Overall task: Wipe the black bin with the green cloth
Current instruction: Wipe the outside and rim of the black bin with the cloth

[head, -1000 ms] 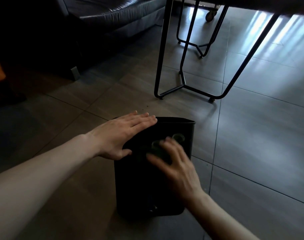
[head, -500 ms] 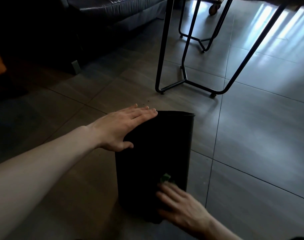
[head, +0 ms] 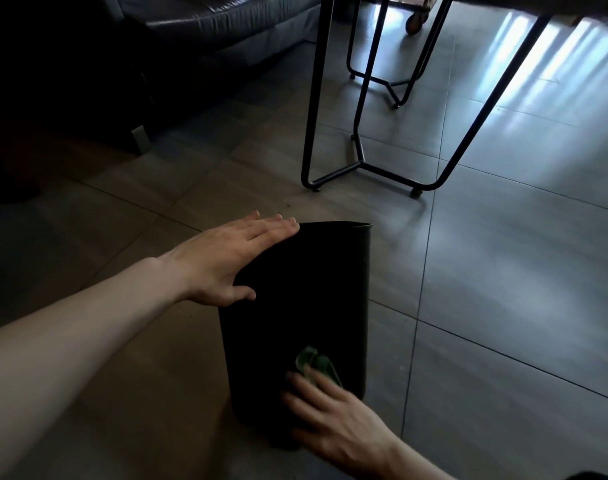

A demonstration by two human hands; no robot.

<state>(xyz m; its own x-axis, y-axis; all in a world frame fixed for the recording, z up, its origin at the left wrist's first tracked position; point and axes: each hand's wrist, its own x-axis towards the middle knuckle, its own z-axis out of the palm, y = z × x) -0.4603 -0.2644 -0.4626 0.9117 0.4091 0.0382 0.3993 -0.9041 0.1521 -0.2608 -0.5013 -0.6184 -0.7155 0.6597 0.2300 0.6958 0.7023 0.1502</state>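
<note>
The black bin (head: 306, 299) lies tipped on the tiled floor, its mouth turned away from me. My left hand (head: 233, 261) rests flat on its upper left side, fingers stretched toward the rim. Near the bin's base my right hand (head: 333, 420) presses the green cloth (head: 313, 362) against the dark wall. Only a small crumpled bit of cloth shows past my fingertips; the rest is hidden under the hand.
Black metal table legs (head: 358, 161) stand on the floor just beyond the bin, with a second frame (head: 396, 88) farther back. A dark leather sofa (head: 205, 26) fills the top left. Grey floor tiles (head: 520, 289) stretch to the right.
My right hand slid the cloth from the upper part of the bin down toward its base, then edged slightly back up. My left hand has stayed in place on the bin.
</note>
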